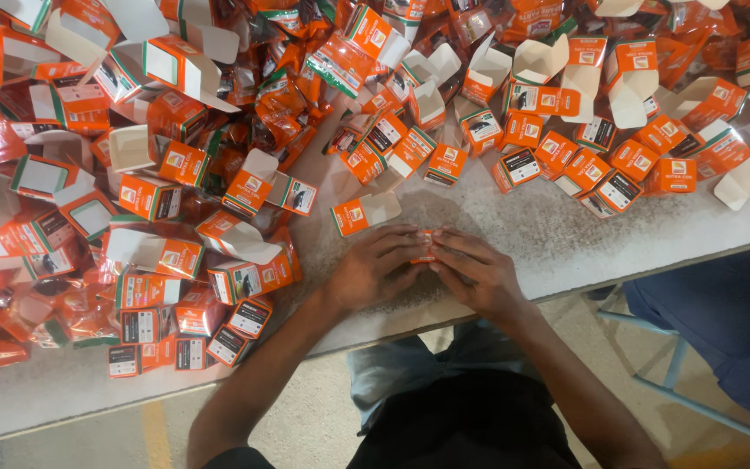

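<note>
Both hands, left [375,269] and right [476,274], meet at the surface's [557,234] near edge, clamped together on a small orange box [427,246] (mostly hidden by fingers); open boxes [366,212] lie just beyond.

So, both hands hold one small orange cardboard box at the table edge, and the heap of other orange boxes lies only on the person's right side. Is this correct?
Not quite. The head view shows both the left hand and right hand on the small orange cardboard box, but the heap of orange boxes spreads along the whole grey table, left and right.
</note>
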### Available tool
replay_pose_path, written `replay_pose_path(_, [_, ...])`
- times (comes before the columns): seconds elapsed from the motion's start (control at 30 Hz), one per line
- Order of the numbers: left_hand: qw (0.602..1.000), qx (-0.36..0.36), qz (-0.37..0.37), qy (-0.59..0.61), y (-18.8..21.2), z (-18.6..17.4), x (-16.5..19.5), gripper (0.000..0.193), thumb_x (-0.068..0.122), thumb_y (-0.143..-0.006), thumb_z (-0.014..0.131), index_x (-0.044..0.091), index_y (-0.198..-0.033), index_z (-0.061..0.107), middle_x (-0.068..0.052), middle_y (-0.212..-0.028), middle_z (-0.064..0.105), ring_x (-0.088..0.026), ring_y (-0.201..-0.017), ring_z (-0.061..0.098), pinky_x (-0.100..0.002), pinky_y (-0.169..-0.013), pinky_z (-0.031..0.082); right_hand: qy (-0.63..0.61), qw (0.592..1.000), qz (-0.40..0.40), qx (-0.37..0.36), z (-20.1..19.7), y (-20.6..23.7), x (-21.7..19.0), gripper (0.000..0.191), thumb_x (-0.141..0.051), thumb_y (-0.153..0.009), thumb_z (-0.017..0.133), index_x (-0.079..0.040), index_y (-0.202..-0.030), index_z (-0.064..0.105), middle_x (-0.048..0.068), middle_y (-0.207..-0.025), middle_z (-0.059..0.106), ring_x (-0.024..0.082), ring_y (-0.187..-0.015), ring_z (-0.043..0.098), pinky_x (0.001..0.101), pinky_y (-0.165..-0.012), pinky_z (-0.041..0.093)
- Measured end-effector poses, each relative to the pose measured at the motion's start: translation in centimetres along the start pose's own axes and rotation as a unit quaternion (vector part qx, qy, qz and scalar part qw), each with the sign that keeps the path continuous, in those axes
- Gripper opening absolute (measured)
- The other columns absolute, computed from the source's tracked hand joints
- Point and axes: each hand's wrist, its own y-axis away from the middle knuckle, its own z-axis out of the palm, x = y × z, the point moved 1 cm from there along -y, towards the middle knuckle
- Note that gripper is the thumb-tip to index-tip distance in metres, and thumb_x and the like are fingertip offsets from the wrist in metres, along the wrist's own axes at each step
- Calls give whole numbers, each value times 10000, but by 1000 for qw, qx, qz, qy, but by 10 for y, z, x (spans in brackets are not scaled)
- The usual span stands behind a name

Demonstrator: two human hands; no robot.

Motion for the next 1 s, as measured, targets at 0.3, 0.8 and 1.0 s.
replay_pose_path(0.3, [999,-25,25,-9,5,-4,-1,296,230,-884,858,133,-1092,672,-73,-1312,677,-293,-1315,640,-420,-1105,545,8,1000,3,2,2,5,0,219,-52,-864,793,-51,-1080,754,121,-1225,698,312,-1203,692,403,-977,592])
replay_pose_path(0.8, [944,-23,-258,-204,19,-16,-28,260,171,-968,650,142,-1226,638,-89,-1476,562,-318,-1345,576,-485,-1069,487,291,949,30,120,-23,-29,0,340,-42,-863,743,-38,-1192,657,229,-1332,580,434,-1262,539,541,-1090,436])
replay_pose_path(1.0, [985,10,-82,-152,25,0,-33,351,220,-608,815,57,-879,662,-213,-1235,568,-406,-1165,580,-545,-1039,476,98,981,-170,3,40,-160,-28,263,-107,-971,758,-82,-1213,658,137,-1281,637,376,-1186,657,477,-1000,544])
